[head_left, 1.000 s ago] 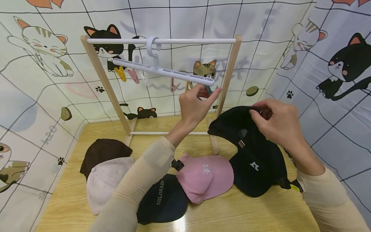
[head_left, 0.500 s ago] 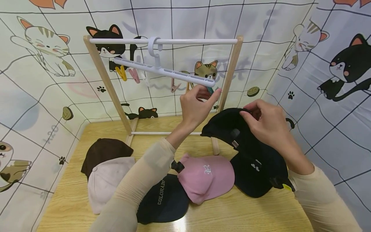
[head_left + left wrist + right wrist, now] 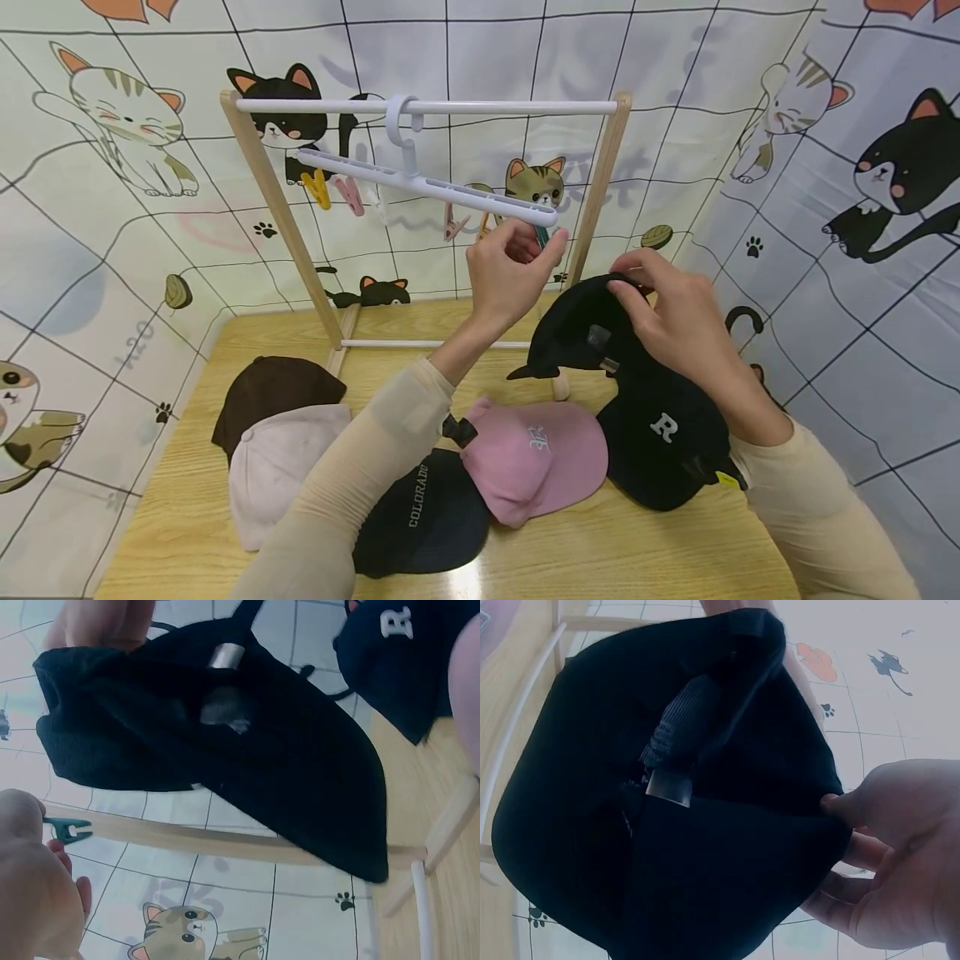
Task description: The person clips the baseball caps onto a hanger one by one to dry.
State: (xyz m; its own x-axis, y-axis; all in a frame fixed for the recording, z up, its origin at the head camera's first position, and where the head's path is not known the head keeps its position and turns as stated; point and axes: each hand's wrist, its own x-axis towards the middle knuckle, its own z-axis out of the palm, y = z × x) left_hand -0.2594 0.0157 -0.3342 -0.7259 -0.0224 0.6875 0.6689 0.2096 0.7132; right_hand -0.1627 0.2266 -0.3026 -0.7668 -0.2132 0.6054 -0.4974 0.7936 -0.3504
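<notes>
My left hand (image 3: 504,271) pinches a teal clothespin (image 3: 69,830) at the right end of the white hanger (image 3: 450,193). My right hand (image 3: 678,321) holds a black cap (image 3: 573,321) by its edge between thumb and fingers, just right of the left hand and below the hanger's end. In the right wrist view the cap's inside and its metal strap buckle (image 3: 669,788) show. The held cap and the clothespin are apart. Behind and below, another black cap (image 3: 645,458) with a white R lies on the table.
The hanger hooks over the top bar (image 3: 510,107) of a wooden-sided rack. Yellow (image 3: 318,190) and pink clothespins (image 3: 349,196) hang from it, among others. On the table (image 3: 570,558) lie a pink cap (image 3: 525,458), a dark COLORADO cap (image 3: 442,521), a pale cap (image 3: 281,458) and a brown cap (image 3: 273,396).
My right hand has moved left with the black cap, closer to the left hand and the hanger's end. The left hand has stayed at the teal clothespin.
</notes>
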